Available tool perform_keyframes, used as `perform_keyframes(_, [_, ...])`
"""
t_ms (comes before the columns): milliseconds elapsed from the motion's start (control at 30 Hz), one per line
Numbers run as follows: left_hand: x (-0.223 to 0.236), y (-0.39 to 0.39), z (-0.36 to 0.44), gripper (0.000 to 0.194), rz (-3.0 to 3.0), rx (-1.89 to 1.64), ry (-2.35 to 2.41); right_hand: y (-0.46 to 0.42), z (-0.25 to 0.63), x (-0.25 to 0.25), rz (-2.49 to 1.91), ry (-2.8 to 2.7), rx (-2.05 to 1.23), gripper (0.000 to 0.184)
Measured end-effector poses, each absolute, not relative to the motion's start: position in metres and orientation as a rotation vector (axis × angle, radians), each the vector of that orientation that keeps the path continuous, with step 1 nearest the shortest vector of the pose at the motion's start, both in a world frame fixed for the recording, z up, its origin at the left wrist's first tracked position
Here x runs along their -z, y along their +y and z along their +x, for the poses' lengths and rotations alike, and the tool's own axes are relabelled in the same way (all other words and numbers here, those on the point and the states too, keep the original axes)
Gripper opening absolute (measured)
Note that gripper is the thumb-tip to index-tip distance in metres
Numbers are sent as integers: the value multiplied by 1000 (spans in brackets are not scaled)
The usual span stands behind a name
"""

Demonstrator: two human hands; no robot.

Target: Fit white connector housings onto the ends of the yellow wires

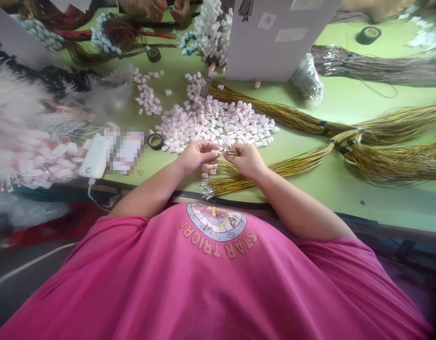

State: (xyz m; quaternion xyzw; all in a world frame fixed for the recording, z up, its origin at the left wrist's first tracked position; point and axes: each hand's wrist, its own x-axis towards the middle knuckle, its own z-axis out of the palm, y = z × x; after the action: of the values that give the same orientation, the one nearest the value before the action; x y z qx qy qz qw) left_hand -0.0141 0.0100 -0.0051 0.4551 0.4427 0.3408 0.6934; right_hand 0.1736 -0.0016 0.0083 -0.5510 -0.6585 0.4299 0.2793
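Nearest: pink shirt [204,278] with a round print on the chest, belly close to the table edge. Just past the edge, loose end of a yellow-black wire bundle [235,182] on the green table [388,203], silvery tips toward the left. Short stack of pale plugs [209,171] beside those tips, just below the left hand.

Left hand [198,157]: thumb and fingertips pinched on a small white plug [215,153]. Right hand [247,161]: closed round a small bunch of wires [230,147], silvery tips fanned out toward the left hand. Can't tell if any tip is in the plug. Hands near each other, over the table near its edge.

Left of the hands: black tape roll [155,140], then a white power bank [95,158] with a cable. Directly beyond the hands: big loose heap of pinkish-white plugs [211,120]. To the right, more yellow-black wire hanks [395,127], tied with black bands.

Further back: pale grey box [278,45], clear plastic bag [309,80] against its right side. Far edge: another person's hands [156,8], fingers on something small, can't tell what.
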Motion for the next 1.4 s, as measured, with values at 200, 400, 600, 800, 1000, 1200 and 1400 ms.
perform_keyframes(200, [-5,7,-11,24,1049,-733,1094,-3,172,-6,-1493,-1797,-1059,18])
perform_keyframes(400, [-5,6,-10,18,1055,-726,1119,-4,172,-6,-1510,-1784,-1060,21])
perform_keyframes(600, [-3,8,-10,20,1103,-789,1137,-1,173,-10,-1487,-1733,-1319,26])
perform_keyframes(800, [0,5,-9,21,1163,-755,1130,-1,172,-6,-1487,-1684,-1396,28])
perform_keyframes(1000, [8,3,-11,21,1279,-724,1206,-2,171,-6,-1553,-1712,-1403,31])
perform_keyframes(1200, [11,-1,-4,22,1159,-662,1171,-3,171,-5,-1532,-1826,-1250,23])
perform_keyframes(1400, [-7,16,-38,23,1822,-454,1300,2,177,-1,-1459,-1801,-1272,22])
